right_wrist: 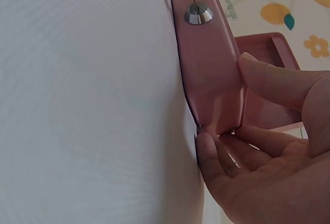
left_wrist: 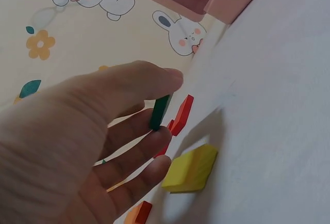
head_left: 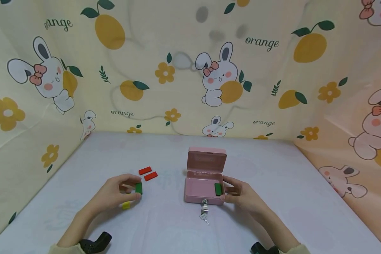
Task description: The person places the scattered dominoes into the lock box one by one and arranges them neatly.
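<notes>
Between thumb and fingertips, my left hand (head_left: 120,190) pinches a green block (head_left: 139,188), held above the table. Below that hand lies a yellow block (left_wrist: 191,170), partly covered by it in the head view. A pink lockable metal box (head_left: 197,197) stands with its lid (head_left: 207,160) raised. Inside it, against the right wall, is another green block (head_left: 218,189). My right hand (head_left: 241,193) holds the box's right side, thumb at the upper front edge and fingers low along the side. Keys (head_left: 204,217) hang from the lock on the box's front.
Two red blocks (head_left: 150,176) lie on the white table (head_left: 165,225) just beyond my left hand. An orange block (left_wrist: 138,213) shows at the bottom of the left wrist view. Patterned cloth (head_left: 177,46) walls the table's back and sides.
</notes>
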A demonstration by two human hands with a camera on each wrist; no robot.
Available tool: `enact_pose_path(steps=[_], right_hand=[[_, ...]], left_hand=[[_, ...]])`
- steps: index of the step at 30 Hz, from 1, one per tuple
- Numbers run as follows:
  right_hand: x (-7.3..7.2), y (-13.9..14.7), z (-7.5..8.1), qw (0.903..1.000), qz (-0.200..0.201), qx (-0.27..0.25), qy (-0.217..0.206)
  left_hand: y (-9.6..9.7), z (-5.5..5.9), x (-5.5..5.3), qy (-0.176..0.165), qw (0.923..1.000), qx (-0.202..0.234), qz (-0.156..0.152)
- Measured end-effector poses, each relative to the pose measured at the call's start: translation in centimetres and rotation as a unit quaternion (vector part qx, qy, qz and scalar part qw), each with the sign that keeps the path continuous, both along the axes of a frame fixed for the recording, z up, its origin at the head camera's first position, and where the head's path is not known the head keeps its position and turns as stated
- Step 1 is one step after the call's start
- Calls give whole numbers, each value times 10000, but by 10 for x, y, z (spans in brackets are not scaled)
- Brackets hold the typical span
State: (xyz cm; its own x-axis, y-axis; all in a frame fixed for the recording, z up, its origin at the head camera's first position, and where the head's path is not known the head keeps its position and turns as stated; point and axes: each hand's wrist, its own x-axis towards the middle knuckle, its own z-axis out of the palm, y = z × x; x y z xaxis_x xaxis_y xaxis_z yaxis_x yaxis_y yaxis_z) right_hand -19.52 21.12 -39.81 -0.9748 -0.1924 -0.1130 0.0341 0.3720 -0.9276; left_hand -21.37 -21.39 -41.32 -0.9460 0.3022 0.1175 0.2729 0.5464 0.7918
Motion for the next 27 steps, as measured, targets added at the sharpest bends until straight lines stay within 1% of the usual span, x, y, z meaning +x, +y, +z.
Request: enact_pose_path(steps=[5, 11, 22, 27], right_hand=[[0, -1, 1, 10000, -5, -19, -24], [0, 0, 1, 9999, 66, -76, -4], [0, 3, -1, 9998, 146, -92, 20], [-1, 1, -1, 10000, 69, -15, 9]], left_hand=[[3, 1, 1, 53, 10000, 26, 18], [5, 2, 3, 210, 9997, 98, -7], [9, 1, 2, 269, 9996, 44, 67], [10, 0, 1, 302, 9995, 60, 116]])
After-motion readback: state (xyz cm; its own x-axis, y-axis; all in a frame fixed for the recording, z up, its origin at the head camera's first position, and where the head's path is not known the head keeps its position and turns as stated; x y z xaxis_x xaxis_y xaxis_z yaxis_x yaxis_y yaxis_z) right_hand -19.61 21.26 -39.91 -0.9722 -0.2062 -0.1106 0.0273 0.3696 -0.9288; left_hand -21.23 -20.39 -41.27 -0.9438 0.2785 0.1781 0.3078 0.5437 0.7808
